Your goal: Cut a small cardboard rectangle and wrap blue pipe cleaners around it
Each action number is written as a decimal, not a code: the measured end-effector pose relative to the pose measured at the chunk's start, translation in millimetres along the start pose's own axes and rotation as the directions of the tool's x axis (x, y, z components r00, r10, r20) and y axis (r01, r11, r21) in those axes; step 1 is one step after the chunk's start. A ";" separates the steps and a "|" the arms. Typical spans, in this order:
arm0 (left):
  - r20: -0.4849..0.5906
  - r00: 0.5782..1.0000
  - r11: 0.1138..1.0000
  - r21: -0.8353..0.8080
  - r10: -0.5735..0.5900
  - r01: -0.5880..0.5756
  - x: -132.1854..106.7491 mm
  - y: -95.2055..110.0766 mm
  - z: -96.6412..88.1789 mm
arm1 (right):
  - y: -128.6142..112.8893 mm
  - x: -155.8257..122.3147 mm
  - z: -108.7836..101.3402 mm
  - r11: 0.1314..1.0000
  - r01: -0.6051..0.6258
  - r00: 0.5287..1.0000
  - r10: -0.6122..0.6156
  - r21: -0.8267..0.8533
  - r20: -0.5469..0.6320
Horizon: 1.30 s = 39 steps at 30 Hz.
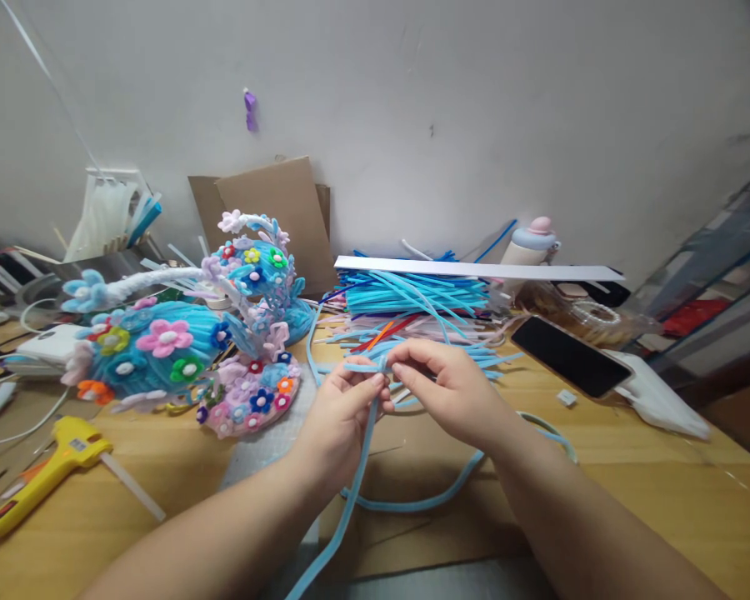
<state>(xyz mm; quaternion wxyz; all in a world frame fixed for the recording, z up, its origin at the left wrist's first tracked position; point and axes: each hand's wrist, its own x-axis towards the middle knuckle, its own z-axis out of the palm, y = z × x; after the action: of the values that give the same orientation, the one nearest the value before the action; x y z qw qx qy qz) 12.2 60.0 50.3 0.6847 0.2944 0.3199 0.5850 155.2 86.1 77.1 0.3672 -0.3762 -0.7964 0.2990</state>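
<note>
Both hands meet over the middle of the table around a long light-blue pipe cleaner (357, 475). My left hand (347, 408) pinches it between thumb and fingers, and one strand hangs from there toward the front edge. Close beside it, my right hand (441, 383) has its thumb and forefinger closed on the same pipe cleaner where it bends or crosses. The fingertips partly hide that spot. Another light-blue length (425, 503) curves in a loop below the hands, above the brown cardboard (406, 542) on the table.
Left stand decorations covered in fuzzy flowers (162, 337); before them lies a yellow glue gun (68, 454) with a glue stick. A pile of blue pipe cleaners (406, 293) sits behind my hands under a white strip (475, 267). Rightward are a phone (572, 357) and a bottle (531, 244).
</note>
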 end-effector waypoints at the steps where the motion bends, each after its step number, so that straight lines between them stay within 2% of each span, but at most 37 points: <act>1: 0.002 1.000 1.000 0.005 0.003 -0.003 0.1 -0.5 0.1 | -0.3 0.3 -0.9 1.000 0.003 1.000 -0.003 -0.013 -0.006; 7: 0.027 0.999 0.999 0.034 0.036 -0.037 0.5 -4.4 -0.3 | -2.5 1.2 -3.5 0.998 0.009 1.000 -0.010 -0.055 -0.022; 16: -0.001 0.986 0.960 0.232 0.165 -0.160 0.2 -5.4 -2.2 | -4.8 0.4 -3.1 0.998 -0.003 1.000 0.002 -0.067 -0.018; 27: 0.035 0.984 0.946 0.270 0.175 -0.178 1.2 -6.6 -5.7 | -6.2 -0.3 -2.7 1.000 -0.016 1.000 0.016 0.002 -0.013; 31: 0.035 0.976 0.915 0.343 0.214 -0.213 -0.6 -7.2 -5.9 | -6.8 0.7 -0.1 0.987 -0.105 0.994 0.105 0.125 0.007; 34: 0.041 0.965 0.868 0.429 0.257 -0.250 -3.9 -7.6 -4.1 | -5.4 2.7 1.9 0.924 -0.262 0.965 0.242 0.280 0.104; 36: 0.038 0.966 0.855 0.457 0.255 -0.244 -4.8 -8.1 -3.5 | -3.4 3.4 2.7 0.882 -0.341 0.938 0.300 0.325 0.172; 37: 0.030 0.971 0.865 0.448 0.239 -0.226 -4.4 -8.4 -3.7 | -2.3 3.4 2.8 0.885 -0.334 0.941 0.294 0.323 0.170; 39: 0.010 0.982 0.906 0.384 0.189 -0.178 -2.0 -9.0 -4.9 | -0.4 2.4 2.1 0.948 -0.213 0.976 0.199 0.236 0.082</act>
<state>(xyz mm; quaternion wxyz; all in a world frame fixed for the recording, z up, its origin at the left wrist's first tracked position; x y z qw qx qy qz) 13.6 56.9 40.5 0.5512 0.4432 0.4084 0.5770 152.3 87.5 77.1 0.3544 -0.4009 -0.7200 0.4418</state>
